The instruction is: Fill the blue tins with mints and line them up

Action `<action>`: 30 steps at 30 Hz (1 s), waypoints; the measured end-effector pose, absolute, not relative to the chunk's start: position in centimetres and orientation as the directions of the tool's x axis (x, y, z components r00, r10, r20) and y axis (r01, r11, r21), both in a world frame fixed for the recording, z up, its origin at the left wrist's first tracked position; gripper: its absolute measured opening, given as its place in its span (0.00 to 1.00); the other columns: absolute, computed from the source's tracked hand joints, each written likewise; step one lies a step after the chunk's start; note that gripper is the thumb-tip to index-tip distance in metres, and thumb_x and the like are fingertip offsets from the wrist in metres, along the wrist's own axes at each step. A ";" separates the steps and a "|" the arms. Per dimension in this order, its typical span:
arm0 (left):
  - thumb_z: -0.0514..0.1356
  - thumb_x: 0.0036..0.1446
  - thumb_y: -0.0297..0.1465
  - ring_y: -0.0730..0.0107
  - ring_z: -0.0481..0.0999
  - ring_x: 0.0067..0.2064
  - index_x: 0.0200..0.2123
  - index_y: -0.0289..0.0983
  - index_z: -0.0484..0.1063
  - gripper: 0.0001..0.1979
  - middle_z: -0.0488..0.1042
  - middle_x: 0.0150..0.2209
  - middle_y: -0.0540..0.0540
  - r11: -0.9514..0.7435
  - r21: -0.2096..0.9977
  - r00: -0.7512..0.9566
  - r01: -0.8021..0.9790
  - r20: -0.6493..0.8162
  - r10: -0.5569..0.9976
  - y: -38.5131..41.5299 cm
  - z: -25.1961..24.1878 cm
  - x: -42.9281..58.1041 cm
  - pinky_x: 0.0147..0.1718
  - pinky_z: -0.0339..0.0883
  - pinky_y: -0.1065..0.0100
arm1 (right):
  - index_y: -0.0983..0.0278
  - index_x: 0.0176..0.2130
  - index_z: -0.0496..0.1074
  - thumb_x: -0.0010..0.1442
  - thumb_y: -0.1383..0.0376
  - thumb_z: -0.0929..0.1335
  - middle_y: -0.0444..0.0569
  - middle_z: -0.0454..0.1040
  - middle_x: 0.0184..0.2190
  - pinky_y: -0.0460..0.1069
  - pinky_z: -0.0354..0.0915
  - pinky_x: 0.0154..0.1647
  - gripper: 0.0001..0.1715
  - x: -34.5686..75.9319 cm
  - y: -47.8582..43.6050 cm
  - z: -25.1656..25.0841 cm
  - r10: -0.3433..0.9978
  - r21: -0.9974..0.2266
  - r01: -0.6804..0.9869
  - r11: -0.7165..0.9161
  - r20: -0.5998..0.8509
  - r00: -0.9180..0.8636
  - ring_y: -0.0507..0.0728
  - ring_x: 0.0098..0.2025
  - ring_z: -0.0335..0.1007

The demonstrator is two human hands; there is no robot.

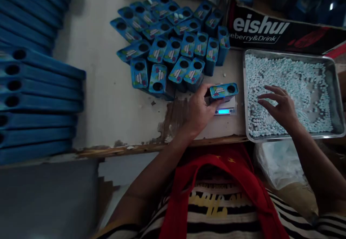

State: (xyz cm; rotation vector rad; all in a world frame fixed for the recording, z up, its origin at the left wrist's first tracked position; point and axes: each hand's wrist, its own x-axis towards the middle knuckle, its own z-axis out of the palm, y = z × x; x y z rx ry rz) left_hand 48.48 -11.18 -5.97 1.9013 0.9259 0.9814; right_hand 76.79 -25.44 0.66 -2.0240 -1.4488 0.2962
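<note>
A scale (pixel 229 105), partly hidden, its lit display (pixel 223 111) unreadable, sits at six o'clock from a blue tin (pixel 220 92) gripped by the left hand (pixel 200 106); the tin's long axis runs nine to three o'clock, hole (pixel 231 89) toward three; the spread-fingered right hand (pixel 283 108) is at three over pellets (pixel 298 75), contact unclear; beyond, toward two, a carton (pixel 259 32) runs off-frame.

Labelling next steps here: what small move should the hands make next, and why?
Probably the right hand should pinch up some pellets from the metal tray: it is over them, open, holding nothing visible, while the left hand holds an uncapped blue container at the lit scale.
</note>
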 end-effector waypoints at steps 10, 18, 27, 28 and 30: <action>0.60 0.75 0.24 0.49 0.80 0.61 0.62 0.48 0.80 0.20 0.83 0.59 0.44 -0.918 0.377 0.701 0.120 0.623 0.347 -8.7 1.5 54.3 0.71 0.69 0.44 | 0.59 0.45 0.81 0.68 0.34 0.75 0.53 0.87 0.41 0.55 0.84 0.49 0.32 73.8 -23.8 -1.8 0.817 -0.902 -0.389 -0.187 -0.362 0.448 0.61 0.44 0.87; 0.78 0.64 0.39 0.59 0.85 0.50 0.57 0.46 0.78 0.22 0.82 0.50 0.48 -0.473 0.881 0.559 0.013 0.386 0.734 -9.6 -2.5 52.8 0.54 0.83 0.59 | 0.57 0.74 0.74 0.70 0.36 0.74 0.68 0.68 0.78 0.78 0.60 0.75 0.46 79.0 -27.6 -3.5 0.990 -0.393 0.913 -0.109 0.042 0.136 0.83 0.79 0.59; 0.80 0.60 0.40 0.61 0.86 0.49 0.54 0.42 0.79 0.23 0.84 0.48 0.48 -0.379 0.925 0.616 0.006 0.295 0.731 -11.3 -1.7 55.2 0.53 0.82 0.64 | 0.58 0.37 0.71 0.70 0.48 0.72 0.54 0.75 0.33 0.56 0.64 0.43 0.18 79.8 -25.2 -5.7 0.986 -0.595 0.788 -0.158 -0.044 0.164 0.64 0.39 0.70; 0.79 0.61 0.39 0.61 0.85 0.49 0.54 0.43 0.80 0.22 0.84 0.48 0.48 -0.417 0.909 0.614 0.026 0.314 0.724 -11.6 -1.4 55.6 0.53 0.81 0.63 | 0.56 0.35 0.68 0.68 0.47 0.73 0.48 0.68 0.27 0.54 0.61 0.38 0.21 80.0 -25.1 -5.3 0.947 -0.746 0.619 -0.247 -0.050 0.317 0.61 0.33 0.65; 0.80 0.60 0.36 0.59 0.85 0.49 0.54 0.43 0.82 0.21 0.85 0.47 0.48 -0.491 0.868 0.616 0.073 0.348 0.707 -12.2 -0.9 56.3 0.52 0.80 0.62 | 0.55 0.34 0.64 0.68 0.41 0.71 0.40 0.57 0.23 0.51 0.54 0.30 0.25 80.6 -24.8 -4.1 0.850 -0.913 0.283 -0.294 -0.115 0.513 0.56 0.25 0.52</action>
